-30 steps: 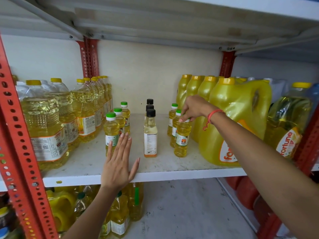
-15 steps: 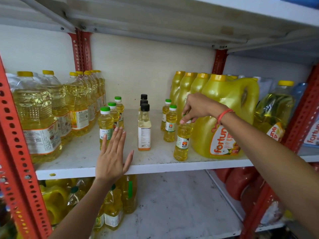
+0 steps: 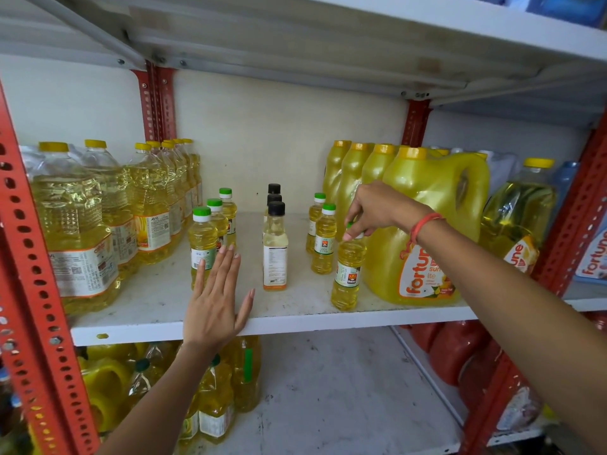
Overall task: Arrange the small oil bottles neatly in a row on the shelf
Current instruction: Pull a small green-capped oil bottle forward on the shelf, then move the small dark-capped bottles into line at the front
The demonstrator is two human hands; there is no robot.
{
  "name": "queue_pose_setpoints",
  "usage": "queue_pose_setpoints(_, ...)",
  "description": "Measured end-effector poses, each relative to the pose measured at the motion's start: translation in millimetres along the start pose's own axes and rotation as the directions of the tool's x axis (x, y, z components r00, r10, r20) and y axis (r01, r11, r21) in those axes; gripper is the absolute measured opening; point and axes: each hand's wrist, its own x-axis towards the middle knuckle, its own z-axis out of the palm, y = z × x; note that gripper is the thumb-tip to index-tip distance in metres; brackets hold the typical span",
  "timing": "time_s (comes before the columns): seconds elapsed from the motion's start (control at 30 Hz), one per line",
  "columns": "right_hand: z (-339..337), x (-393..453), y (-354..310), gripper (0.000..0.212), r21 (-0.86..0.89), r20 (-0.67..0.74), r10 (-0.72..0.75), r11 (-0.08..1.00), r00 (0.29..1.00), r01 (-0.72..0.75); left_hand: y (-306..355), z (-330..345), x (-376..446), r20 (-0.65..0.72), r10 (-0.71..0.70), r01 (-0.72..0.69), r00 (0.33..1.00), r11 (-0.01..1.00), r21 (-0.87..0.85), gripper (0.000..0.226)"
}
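Head view: small oil bottle (image 3: 347,274) cap under right hand (image 3: 377,208).

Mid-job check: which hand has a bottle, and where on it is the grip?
The right hand pinches the front small oil bottle by its green cap. The left hand is flat and open, holding nothing.

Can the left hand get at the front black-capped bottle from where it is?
Probably yes. The left hand lies open at the shelf edge, and the front black-capped bottle stands just to its right with bare shelf between them.
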Motion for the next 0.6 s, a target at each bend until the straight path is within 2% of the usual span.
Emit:
queue_pose_setpoints(0.2,-8,3,-5,0.045,-0.063,0.062,0.007,0.998,0.998,-0.003,-1,1,0,0.006,-0.002,0.002,1.000,1.000,-0.004,0.077)
queue_pose_setpoints(0.3,-11,13,-19,0.055,-0.148,-0.005,-0.048,0.988,0.999,0.047,0,1,0,0.007,-0.002,0.002,1.000,1.000,-0.001,0.077)
queue_pose_setpoints(0.47,7,40,-64,0.059,0.035,-0.084,-0.159,0.986,0.984,0.162,-1,0,0,0.000,0.000,0.000,1.000,1.000,-0.002,0.075)
queue_pose_setpoints(0.6,27,68,-93,0.050,0.049,-0.165,-0.132,0.989,0.977,0.141,-1,-1,0,-0.035,-0.005,0.005,0.999,1.000,0.008,0.077)
